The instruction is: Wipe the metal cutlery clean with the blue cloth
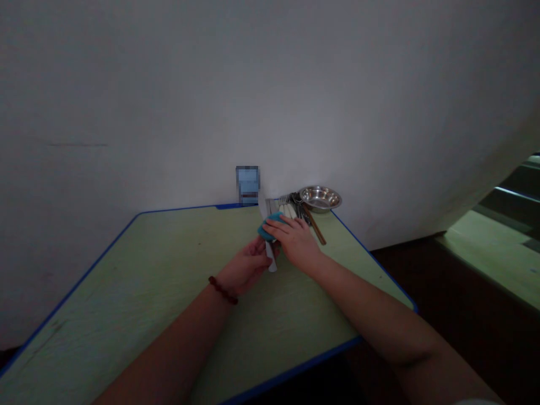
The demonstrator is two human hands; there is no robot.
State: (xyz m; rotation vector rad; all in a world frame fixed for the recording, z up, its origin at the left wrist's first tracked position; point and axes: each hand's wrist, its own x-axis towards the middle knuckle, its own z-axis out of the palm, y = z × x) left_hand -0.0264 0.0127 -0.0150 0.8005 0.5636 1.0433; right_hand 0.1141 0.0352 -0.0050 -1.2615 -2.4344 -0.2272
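My left hand [247,264], with a dark red bead bracelet at the wrist, is closed around a knife [272,264] with a pale handle. The handle's end points toward me, and the blade slants up and away toward the wall. A teal cloth or sponge [265,230] is pressed against the knife just above the handle. My right hand [301,244] holds that teal piece, its fingers laid over the top. Part of the knife is hidden beneath it. Just beyond my right hand lie several forks [287,209] with pale handles and other cutlery.
A shiny metal bowl [320,198] stands at the table's far right corner. Near it lies a utensil with a brown wooden handle [317,228]. A blurred-out upright device [248,184] leans against the wall [169,112]. The pale green table [169,253] has a blue edge.
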